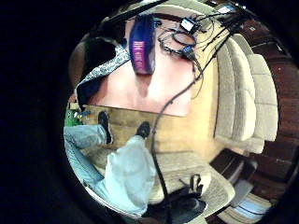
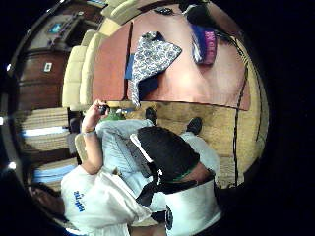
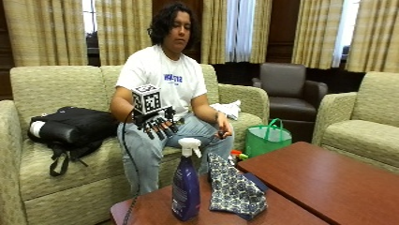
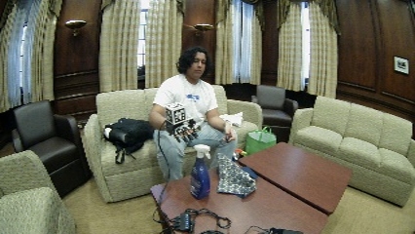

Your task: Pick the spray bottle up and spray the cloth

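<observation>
A purple spray bottle [image 3: 186,185] with a white trigger head stands upright on the near corner of the brown table [image 3: 324,183]. Right beside it a patterned blue and white cloth [image 3: 234,192] stands up in a peak over a dark blue piece. My gloved right hand [image 3: 157,124] hangs in the air above my lap, behind the bottle and apart from it, fingers spread and pointing down, holding nothing. In the palm views the bottle [image 1: 142,44] [image 2: 205,45] and the cloth [image 2: 150,59] lie well below on the table. My bare left hand [image 3: 222,130] rests on my knee.
A black bag [image 3: 70,129] lies on the sofa at my right side. A green bag [image 3: 267,138] stands on the floor by the sofa. Cables and a small device [image 4: 195,220] lie on the table's near end. A second table [image 4: 292,170] adjoins.
</observation>
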`<state>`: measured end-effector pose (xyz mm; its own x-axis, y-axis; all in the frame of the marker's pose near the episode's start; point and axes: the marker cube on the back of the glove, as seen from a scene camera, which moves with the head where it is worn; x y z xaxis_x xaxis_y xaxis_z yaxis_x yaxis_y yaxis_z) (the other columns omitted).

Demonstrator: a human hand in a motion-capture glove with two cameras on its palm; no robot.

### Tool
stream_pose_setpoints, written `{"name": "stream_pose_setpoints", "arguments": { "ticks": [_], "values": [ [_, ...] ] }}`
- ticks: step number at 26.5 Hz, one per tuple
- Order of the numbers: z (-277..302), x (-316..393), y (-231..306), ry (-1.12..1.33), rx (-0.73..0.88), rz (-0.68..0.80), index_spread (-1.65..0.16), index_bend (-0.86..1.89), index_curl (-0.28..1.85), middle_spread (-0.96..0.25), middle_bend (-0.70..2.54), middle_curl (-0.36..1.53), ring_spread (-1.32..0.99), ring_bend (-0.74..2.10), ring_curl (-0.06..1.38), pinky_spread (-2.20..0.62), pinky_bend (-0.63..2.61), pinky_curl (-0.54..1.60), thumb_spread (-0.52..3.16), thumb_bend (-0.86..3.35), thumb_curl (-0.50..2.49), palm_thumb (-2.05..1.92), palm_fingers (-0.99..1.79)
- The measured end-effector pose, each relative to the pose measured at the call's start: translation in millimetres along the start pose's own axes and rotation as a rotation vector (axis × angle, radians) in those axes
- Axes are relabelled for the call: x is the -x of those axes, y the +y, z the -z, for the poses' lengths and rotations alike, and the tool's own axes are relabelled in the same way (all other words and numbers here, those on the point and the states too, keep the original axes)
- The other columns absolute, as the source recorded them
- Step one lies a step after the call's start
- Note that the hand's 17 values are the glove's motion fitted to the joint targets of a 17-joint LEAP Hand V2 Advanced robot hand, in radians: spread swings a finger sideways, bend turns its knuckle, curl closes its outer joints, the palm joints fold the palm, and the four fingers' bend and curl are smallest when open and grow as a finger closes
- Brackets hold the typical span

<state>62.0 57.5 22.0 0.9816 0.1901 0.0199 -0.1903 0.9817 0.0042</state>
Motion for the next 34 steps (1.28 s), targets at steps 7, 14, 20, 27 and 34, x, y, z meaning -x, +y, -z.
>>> {"name": "stream_pose_setpoints", "arguments": {
  "ticks": [7,14,20,27,34],
  "values": [
    [-11,-14,0,-0.020,-0.032,-0.060,-0.45,0.17,0.30,-0.11,0.16,0.26,-0.10,0.35,0.29,0.15,0.37,0.31,1.04,-0.02,0.25,0.33,0.50],
    [-17,-21,-24,-0.050,-0.047,-0.102,-0.44,0.15,0.30,-0.11,0.17,0.27,-0.10,0.36,0.30,0.15,0.36,0.32,1.05,-0.02,0.26,0.34,0.51],
    [-27,-39,-54,-0.087,-0.037,-0.126,-0.44,0.15,0.29,-0.10,0.18,0.28,-0.10,0.37,0.31,0.15,0.36,0.33,1.06,-0.02,0.27,0.35,0.51],
    [-33,-62,-86,-0.162,0.001,-0.201,-0.43,0.14,0.29,-0.11,0.18,0.29,-0.10,0.37,0.32,0.15,0.35,0.33,1.07,-0.02,0.28,0.36,0.52],
    [-43,-69,-71,-0.241,-0.010,-0.201,-0.43,0.14,0.29,-0.11,0.18,0.30,-0.11,0.39,0.33,0.15,0.34,0.34,1.07,-0.02,0.28,0.36,0.53]
  ]
}}
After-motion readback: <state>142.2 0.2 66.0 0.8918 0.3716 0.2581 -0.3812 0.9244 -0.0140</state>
